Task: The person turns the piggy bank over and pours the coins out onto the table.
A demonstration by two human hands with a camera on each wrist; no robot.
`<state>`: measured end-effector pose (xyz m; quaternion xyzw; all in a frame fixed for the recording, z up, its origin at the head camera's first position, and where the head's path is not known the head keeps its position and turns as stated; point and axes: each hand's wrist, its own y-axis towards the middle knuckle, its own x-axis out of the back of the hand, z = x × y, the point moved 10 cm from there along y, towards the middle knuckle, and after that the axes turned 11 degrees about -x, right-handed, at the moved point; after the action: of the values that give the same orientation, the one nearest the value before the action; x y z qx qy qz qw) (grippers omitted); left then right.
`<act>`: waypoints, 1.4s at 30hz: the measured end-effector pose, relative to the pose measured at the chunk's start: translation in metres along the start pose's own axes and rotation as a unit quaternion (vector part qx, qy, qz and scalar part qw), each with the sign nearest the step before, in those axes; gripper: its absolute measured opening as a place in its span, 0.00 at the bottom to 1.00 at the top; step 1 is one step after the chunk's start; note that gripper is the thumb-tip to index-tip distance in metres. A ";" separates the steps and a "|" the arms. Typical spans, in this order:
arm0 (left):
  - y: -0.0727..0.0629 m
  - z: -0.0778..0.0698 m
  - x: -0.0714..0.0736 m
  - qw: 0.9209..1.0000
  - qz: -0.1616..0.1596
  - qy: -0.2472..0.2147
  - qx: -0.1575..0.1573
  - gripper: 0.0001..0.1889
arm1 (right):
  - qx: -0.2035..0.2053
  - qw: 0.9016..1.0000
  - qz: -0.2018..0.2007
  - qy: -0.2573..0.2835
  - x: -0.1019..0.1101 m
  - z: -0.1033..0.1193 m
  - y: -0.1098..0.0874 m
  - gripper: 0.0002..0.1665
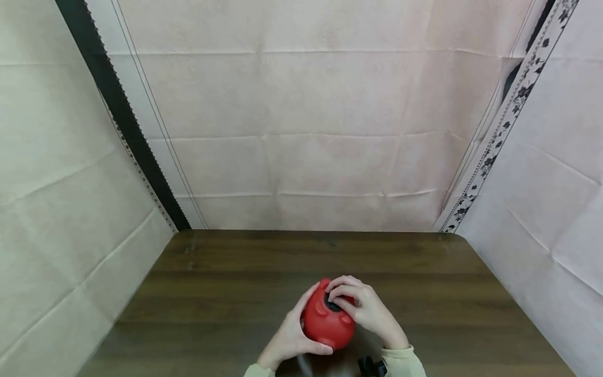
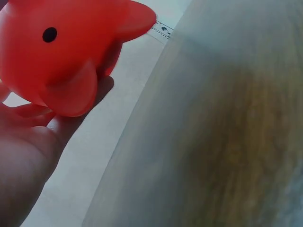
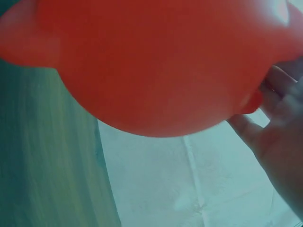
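A round red piggy bank point(image 1: 325, 327) is held above the wooden table, tipped so that a black stopper point(image 1: 332, 303) in its body faces up. My left hand point(image 1: 298, 335) grips the bank from the left side, thumb along its near face and fingers around the far side. With curled fingers my right hand point(image 1: 365, 306) pinches at the black stopper; the fingertips partly cover it. In the left wrist view the red body point(image 2: 71, 42) shows a black dot eye and rounded knobs. The right wrist view shows its smooth red side point(image 3: 161, 85) beside the fingers.
A brown wooden table point(image 1: 212, 309) lies beneath the hands. White creased cloth walls point(image 1: 330, 104) stand at the back and both sides, with a black strip point(image 1: 127, 115) at the left corner and a floral border point(image 1: 509, 115) on the right.
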<state>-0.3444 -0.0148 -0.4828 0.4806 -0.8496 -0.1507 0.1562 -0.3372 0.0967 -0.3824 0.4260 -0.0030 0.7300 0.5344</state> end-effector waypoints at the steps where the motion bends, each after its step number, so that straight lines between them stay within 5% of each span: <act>1: -0.001 0.000 0.000 1.000 0.000 0.001 -0.001 0.55 | -0.006 1.000 0.002 -0.007 -0.001 -0.001 0.000 0.11; 8: -0.004 0.002 0.001 1.000 -0.004 0.025 0.003 0.56 | -0.018 0.995 -0.027 -0.099 0.002 0.003 -0.004 0.11; 15: -0.004 0.000 0.003 0.997 -0.032 0.076 0.008 0.56 | 0.029 0.984 -0.063 -0.162 0.004 0.016 -0.003 0.12; 42: 0.000 0.004 0.004 0.996 -0.032 0.079 0.020 0.56 | 0.064 0.975 -0.086 -0.195 0.008 0.022 -0.002 0.14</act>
<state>-0.3477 -0.0183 -0.4857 0.5211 -0.8215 -0.1001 0.2085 -0.3227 0.0937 -0.3641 0.5920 -0.0237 0.5828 0.5563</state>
